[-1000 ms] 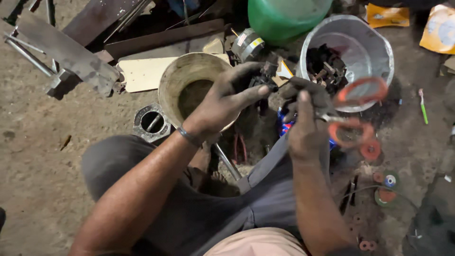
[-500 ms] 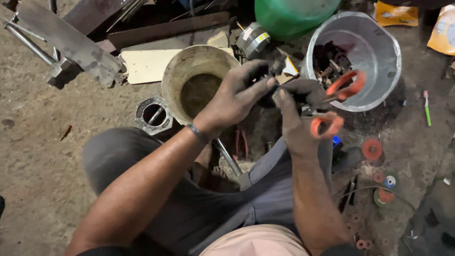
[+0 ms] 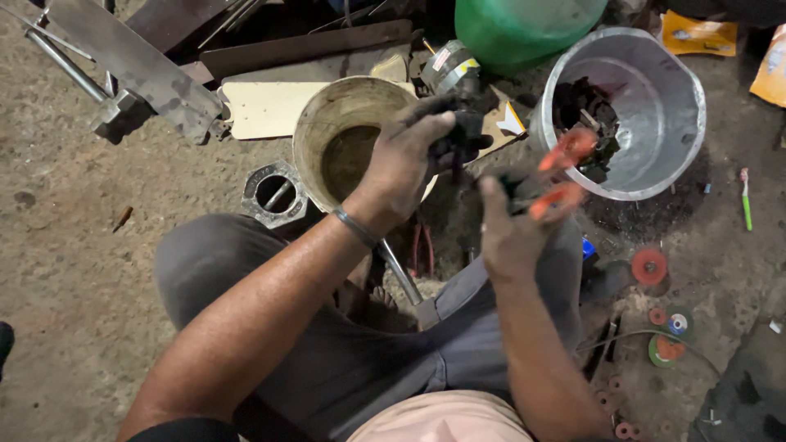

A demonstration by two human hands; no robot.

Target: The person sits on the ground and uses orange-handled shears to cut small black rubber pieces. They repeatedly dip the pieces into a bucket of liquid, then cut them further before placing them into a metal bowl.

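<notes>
The left hand [image 3: 405, 168] was closed around a small dark part [image 3: 458, 135], holding it up just over the near rim of the tan bucket [image 3: 315, 131]. The right hand [image 3: 512, 233] gripped a pair of orange-handled pliers [image 3: 561, 176], fingers wrapped round the handles; the handles stood a little apart, and the nose, pointing toward the dark part, was too dark to make out.

A second before, both hands had been pressed close together with the pliers' handles spread wide, low beside the steel pot [image 3: 655, 106]. By this moment the hands had drawn slightly apart and lifted, the handles had been squeezed nearer together, and the pliers were blurred with motion. I would judge the tool had just bitten on or pulled at the part, so the work on it was in mid-stroke rather than finished.

Orange discs [image 3: 648, 266] lay on the floor [image 3: 82, 270] to the right, well apart from the hands.
</notes>
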